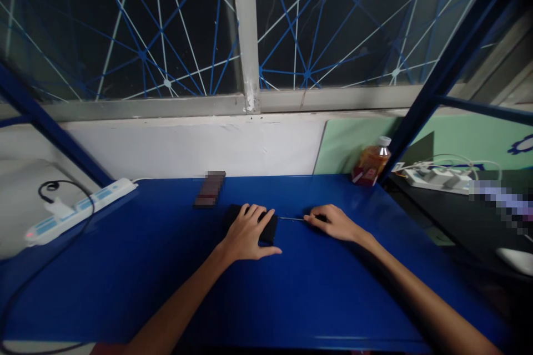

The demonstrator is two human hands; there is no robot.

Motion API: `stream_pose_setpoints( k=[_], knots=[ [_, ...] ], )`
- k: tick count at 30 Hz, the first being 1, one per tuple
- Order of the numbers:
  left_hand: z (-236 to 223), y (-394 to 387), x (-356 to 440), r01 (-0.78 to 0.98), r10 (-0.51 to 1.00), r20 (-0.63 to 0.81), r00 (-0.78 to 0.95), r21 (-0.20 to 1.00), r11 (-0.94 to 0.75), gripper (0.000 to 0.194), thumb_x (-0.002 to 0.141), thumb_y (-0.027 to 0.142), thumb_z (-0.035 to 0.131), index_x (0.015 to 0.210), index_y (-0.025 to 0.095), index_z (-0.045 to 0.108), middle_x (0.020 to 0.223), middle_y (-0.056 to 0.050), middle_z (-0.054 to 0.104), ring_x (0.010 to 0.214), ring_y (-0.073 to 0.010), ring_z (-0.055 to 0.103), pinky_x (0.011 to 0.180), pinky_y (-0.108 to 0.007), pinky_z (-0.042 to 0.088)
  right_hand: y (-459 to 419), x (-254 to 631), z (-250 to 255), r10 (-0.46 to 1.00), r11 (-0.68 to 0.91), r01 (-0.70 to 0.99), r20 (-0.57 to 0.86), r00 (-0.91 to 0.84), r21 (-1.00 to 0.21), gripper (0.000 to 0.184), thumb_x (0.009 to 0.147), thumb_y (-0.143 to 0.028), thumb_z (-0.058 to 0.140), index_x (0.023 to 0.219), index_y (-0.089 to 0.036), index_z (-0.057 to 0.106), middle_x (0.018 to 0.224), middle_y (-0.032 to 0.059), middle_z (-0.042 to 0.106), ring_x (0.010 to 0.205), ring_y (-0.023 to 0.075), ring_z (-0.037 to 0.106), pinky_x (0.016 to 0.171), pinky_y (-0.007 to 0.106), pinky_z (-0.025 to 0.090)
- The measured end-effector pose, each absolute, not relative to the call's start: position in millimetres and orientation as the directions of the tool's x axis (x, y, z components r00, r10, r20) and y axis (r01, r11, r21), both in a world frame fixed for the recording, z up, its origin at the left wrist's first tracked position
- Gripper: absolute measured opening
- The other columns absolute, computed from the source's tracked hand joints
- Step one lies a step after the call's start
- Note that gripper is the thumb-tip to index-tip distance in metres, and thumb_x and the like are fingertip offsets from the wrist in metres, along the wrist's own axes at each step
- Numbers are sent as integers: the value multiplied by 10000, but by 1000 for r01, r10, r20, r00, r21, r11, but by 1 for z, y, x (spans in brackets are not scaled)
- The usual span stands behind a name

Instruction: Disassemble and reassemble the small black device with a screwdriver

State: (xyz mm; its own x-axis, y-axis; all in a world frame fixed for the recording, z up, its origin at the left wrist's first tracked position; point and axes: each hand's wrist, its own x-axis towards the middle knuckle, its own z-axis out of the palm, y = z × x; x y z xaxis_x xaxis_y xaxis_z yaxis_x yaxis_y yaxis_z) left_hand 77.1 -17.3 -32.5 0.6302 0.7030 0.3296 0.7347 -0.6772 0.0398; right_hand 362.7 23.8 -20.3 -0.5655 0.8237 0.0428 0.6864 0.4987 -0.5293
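Observation:
A flat black box-like object [268, 231] lies on the blue table, its kind not clear because my hand covers much of it. My left hand [249, 233] rests on top with fingers spread and the thumb stretched out to the right, off its near edge. To the right, my right hand [331, 222] is closed around a thin metal rod [291, 218] that looks like a screwdriver shaft. The rod points left, its tip at or very near the black object's right edge. Whatever handle it has is hidden within my fingers.
Behind my left hand lies a dark, pixelated slab [210, 189]. A white power strip [83, 211] with a black cable sits at the left. A drink bottle [372, 162] stands at the back right corner, beside a blue frame post [416, 116]. The blue table [291, 299] meets a wall.

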Motion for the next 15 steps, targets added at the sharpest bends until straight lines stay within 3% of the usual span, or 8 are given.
stream_pose_setpoints(
  k=[8,15],
  knots=[
    [-28,-9,80,704,687,284,669,57,-708,752,815,708,432,1297,133,484,1151,-153,582,1033,-315,513,908,-481,367,29,368,-25,811,517,661,65,-581,-544,417,863,-586,488,787,-189,585,687,7,614,582,132,507,563,251,331],
    [-29,-6,85,705,688,286,667,54,-707,753,813,720,416,1249,115,511,1103,-159,591,999,-313,522,877,-466,384,32,368,-27,809,492,667,10,-588,-560,397,820,-601,546,838,-204,536,624,-26,570,510,115,448,496,237,295]
  ],
)
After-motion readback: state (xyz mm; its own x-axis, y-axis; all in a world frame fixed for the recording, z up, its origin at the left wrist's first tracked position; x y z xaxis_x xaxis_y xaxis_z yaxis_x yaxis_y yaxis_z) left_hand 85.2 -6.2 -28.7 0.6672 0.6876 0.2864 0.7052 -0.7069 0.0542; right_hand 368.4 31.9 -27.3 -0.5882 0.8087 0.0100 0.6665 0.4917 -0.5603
